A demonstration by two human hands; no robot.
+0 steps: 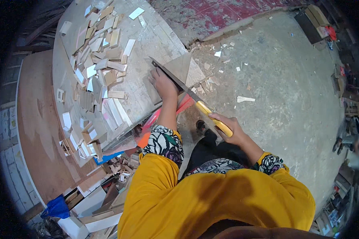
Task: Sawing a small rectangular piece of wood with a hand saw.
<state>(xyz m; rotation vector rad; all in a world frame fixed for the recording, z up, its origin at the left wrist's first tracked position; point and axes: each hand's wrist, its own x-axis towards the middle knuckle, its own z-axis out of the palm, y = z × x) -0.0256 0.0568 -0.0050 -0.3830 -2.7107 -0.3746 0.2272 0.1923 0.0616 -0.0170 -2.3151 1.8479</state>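
Note:
My right hand [234, 130] grips the yellow handle of a hand saw [203, 107]. From that handle the thin dark blade runs up and left, its tip just beyond my left fingers. My left hand [164, 85] rests on a flat tan board [176, 67] at the worktable's near right corner, close beside the blade. Those fingers are stretched over the board, partly hidden by the blade. Where the blade meets the wood cannot be made out.
Many small wood offcuts [101, 63] lie heaped across the left of the worktable [147, 38]. A large brown panel [36, 119] stands further left. Wood chips [245, 98] are scattered over the concrete floor [295, 99]. Scrap wood [121, 167] and a blue bag [56, 207] lie lower left.

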